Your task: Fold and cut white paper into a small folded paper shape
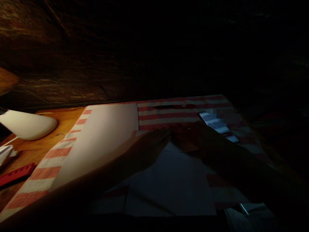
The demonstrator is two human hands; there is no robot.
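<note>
White paper (178, 183) beneath left hand (156, 139) and right hand (189, 137)

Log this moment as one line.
left hand: over paper | right hand: beside left hand, dim | phone: lit, on striped cloth

A dark brown wall (84, 72) rises behind the far edge of a wooden table (66, 117), its surface rough and lined, perhaps timber or stone, though the gloom makes that hard to tell. Warm light catches the left of both, while the right side of the room sinks into near-black.
</note>
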